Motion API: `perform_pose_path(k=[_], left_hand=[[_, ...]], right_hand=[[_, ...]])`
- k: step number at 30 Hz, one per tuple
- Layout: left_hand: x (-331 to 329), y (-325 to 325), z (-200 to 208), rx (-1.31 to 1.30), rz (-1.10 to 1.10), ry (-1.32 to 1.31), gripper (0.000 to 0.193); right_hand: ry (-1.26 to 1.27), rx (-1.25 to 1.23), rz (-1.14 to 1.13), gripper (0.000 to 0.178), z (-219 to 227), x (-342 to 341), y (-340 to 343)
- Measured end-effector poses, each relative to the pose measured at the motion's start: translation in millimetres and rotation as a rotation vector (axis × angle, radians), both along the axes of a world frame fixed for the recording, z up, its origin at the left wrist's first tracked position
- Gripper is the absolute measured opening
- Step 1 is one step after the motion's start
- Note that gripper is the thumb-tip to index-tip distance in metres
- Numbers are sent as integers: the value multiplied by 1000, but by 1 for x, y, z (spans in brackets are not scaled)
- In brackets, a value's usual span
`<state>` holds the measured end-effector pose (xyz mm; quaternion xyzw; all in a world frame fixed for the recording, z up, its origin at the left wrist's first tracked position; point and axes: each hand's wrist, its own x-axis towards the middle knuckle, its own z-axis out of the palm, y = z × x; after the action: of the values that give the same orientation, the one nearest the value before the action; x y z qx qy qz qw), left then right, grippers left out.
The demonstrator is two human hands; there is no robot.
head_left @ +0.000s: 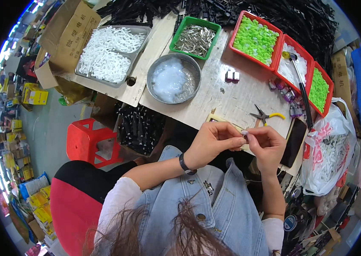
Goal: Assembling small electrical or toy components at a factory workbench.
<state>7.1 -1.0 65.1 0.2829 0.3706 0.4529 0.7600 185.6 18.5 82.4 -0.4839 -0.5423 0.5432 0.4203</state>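
My left hand and my right hand meet in front of me at the table's near edge. Thumb and forefinger are pinched on each, with the fingertips almost touching. Something small and pale shows between them, too small to name. Under and behind the hands lies a cream-coloured strip or frame, partly covered. Just beyond my right hand are yellow-handled pliers, jaws toward the far left. A dark phone-like slab lies right of that hand. Two small metal motors stand together farther back.
A metal bowl holds whitish grease-like stuff. Around it are a grey tray of white parts, a green basket of metal pins and red bins of green and white pieces. A black-handled tool leans there. A red stool stands left.
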Motion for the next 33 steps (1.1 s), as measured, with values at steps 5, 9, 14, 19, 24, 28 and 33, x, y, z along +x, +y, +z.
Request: perform_pose_path(k=[5, 9, 14, 19, 24, 28, 33], left_hand=[[6, -4, -4, -21, -16, 31, 12], [3, -5, -6, -25, -18, 28, 12], [-4, -13, -11, -104, 1, -56, 9], [6, -38, -16, -52, 322, -11, 8], [-6, -45, -41, 581, 420, 702, 17], [-25, -28, -51, 933, 404, 950, 20], [-28, -7, -69, 1152, 287, 900, 17]], right_hand=[[61, -22, -13, 13, -7, 6, -8], [114, 48, -8, 13, -17, 4, -12], [-252, 498, 74, 14, -18, -2, -14], [-145, 199, -5, 17, -22, -22, -36], [-269, 157, -22, 17, -31, -27, -34], [-568, 460, 37, 18, -41, -22, -8], [-585, 398, 61, 19, -44, -24, -5]])
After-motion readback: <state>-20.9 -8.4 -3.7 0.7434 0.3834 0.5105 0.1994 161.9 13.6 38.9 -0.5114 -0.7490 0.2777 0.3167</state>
